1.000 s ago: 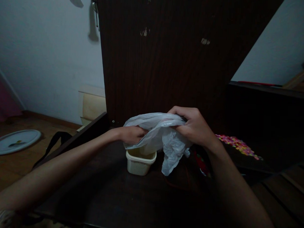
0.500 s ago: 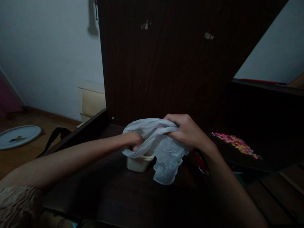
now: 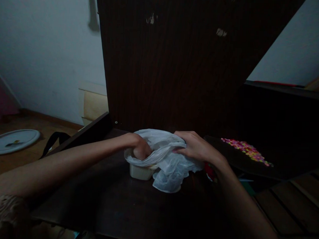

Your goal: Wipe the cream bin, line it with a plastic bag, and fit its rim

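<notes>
A thin white plastic bag spreads over a small cream-coloured tub on the dark wooden surface. My left hand reaches down into the mouth of the bag, above the tub. Its fingertips are hidden inside, so I cannot see what they touch. My right hand is closed on the bag's gathered rim, thumb in front and fingers behind. The loose part of the bag hangs crumpled to the right of the tub, onto the surface.
A tall dark wooden panel rises behind the bag. Pink and yellow small pieces lie in a strip at the right. A red item sits beside my right wrist. A pale round lid-like disc lies on the floor at the left.
My left hand has risen slightly and more of it shows above the bag's mouth. My right hand keeps its hold on the rim, and the bag's loose part has shifted a little left.
</notes>
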A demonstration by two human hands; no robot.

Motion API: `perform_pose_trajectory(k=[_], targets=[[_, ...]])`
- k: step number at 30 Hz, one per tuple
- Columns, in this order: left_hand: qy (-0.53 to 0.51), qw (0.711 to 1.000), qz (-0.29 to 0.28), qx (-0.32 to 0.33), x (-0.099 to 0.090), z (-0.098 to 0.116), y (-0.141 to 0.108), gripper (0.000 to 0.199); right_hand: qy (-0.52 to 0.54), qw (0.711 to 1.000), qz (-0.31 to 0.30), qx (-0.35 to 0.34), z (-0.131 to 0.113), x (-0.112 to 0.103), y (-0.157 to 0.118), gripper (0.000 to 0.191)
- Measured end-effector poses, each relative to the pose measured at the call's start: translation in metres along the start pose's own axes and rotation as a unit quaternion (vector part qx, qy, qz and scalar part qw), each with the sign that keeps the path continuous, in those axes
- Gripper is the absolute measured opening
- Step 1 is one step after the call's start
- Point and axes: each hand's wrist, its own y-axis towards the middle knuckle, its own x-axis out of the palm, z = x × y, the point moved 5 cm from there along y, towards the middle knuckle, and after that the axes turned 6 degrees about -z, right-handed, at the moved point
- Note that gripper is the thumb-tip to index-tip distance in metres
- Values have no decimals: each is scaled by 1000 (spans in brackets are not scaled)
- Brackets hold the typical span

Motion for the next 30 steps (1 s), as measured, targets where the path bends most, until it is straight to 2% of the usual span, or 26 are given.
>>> perform_pose_trajectory(k=[2, 4, 7, 9, 11, 14, 17, 19, 20, 22, 23, 25, 28, 30], targets=[[2, 996, -90, 9, -7, 11, -19, 12, -19, 999, 40, 2, 0, -6, -2, 9], [18, 991, -131, 33, -16, 24, -41, 15, -42, 995, 89, 2, -1, -13, -4, 8], [32, 994, -99, 46, -28, 37, -70, 27, -63, 985, 159, 9, -2, -21, -6, 8], [30, 995, -81, 44, -28, 39, -85, 33, -63, 983, 172, 20, -2, -22, -6, 5], [41, 997, -44, 58, -25, 37, -97, 35, -57, 987, 150, 31, 0, -18, -5, 11], [27, 996, 32, 76, -17, 27, -111, 22, -32, 995, 83, 47, 7, -5, -5, 27], [13, 990, 133, 52, -7, 10, -121, 34, 50, 997, -7, 64, 22, 15, -8, 58], [1, 979, 201, 30, 1, -1, -124, 41, 146, 986, -60, 51, 31, 28, -10, 80], [-14, 972, 236, 19, 6, -6, -125, 44, 198, 977, -77, 35, 35, 33, -11, 85], [-48, 951, 306, -21, 15, -16, -125, 39, 282, 956, -81, 6, 41, 40, -11, 78], [-66, 940, 333, -39, 19, -21, -125, 36, 304, 950, -65, 9, 45, 42, -9, 69], [-122, 922, 362, -60, 28, -29, -124, 30, 298, 953, 8, 46, 55, 43, -4, 53], [-207, 912, 351, -51, 40, -37, -122, 36, 216, 960, 145, 105, 67, 42, 8, 41], [-227, 911, 343, -35, 43, -39, -122, 40, 173, 955, 207, 119, 72, 42, 18, 41]])
